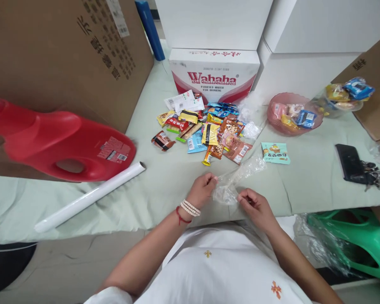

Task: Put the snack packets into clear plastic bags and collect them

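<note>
Between my hands, close to the table's front edge, a crumpled clear plastic bag (226, 192) is stretched out. My left hand (204, 188) pinches its left side between thumb and fingers; a beaded bracelet and a red string circle that wrist. My right hand (255, 207) pinches the lower right edge of the bag. Just beyond lies a heap of wrapped snacks (210, 133) in many colours. To the right of the bag rests a mint-green snack packet (275, 153). A pink translucent bowl (272, 124) with several packets in it stands farther back on the right.
At left are a large red plastic bottle (72, 135), a white tube (91, 196) and a brown carton (91, 50). A Wahaha water box (213, 76) stands behind the heap. On the right are a clear bowl of packets (342, 105), a phone (351, 162) and keys (375, 174).
</note>
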Demonstrator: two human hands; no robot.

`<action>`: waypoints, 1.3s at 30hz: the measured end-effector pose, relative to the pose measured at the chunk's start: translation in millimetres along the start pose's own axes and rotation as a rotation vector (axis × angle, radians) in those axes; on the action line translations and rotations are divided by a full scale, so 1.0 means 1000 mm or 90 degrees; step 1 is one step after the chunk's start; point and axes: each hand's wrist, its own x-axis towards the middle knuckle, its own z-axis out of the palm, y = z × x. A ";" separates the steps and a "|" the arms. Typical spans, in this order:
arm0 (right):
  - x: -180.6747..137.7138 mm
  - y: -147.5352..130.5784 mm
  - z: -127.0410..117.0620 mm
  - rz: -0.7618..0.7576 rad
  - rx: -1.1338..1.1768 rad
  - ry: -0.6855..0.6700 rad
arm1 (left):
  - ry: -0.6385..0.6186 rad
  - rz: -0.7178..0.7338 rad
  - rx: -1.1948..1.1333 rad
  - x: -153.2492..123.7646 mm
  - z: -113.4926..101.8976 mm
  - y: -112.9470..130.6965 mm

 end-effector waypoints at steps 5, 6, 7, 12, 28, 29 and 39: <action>-0.018 0.001 -0.014 0.032 -0.045 0.183 | 0.117 0.042 -0.039 -0.015 0.012 -0.003; -0.019 -0.005 -0.013 0.023 -0.041 0.197 | 0.118 0.057 -0.030 -0.019 0.015 -0.001; -0.018 -0.013 -0.009 0.019 -0.026 0.181 | 0.114 0.072 -0.021 -0.023 0.019 0.001; 0.006 -0.038 0.021 0.027 0.076 -0.007 | 0.065 0.130 -0.024 -0.038 0.029 0.010; 0.001 -0.011 -0.019 0.134 0.310 0.007 | 0.127 0.094 0.156 -0.047 -0.036 -0.018; 0.001 -0.009 -0.018 0.092 0.274 -0.004 | 0.140 0.143 0.245 -0.047 -0.038 -0.015; -0.001 -0.018 -0.018 0.022 0.246 -0.141 | -0.047 0.224 0.269 0.021 -0.003 0.019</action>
